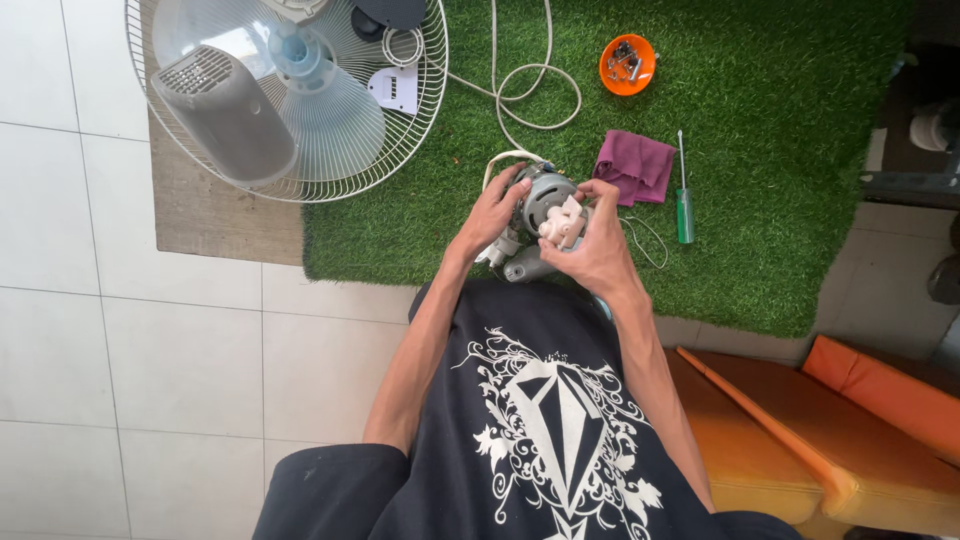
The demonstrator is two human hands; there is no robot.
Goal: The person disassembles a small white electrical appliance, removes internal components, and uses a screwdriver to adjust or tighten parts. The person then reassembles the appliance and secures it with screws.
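Note:
A grey and white fan motor [545, 205] is held up over the green turf mat [780, 180]. My left hand [493, 213] grips its left side, fingers curled over the top. My right hand [592, 245] holds its right side, thumb and fingers around a small white plastic part [562, 226] on the motor. A white cord [520, 90] runs from the motor back across the turf.
A fan guard with translucent blades and a grey housing [285, 95] lies at the upper left. On the turf are an orange dish of screws [627, 63], a purple cloth [634, 165] and a green-handled screwdriver [684, 195]. An orange seat [800, 440] is at lower right.

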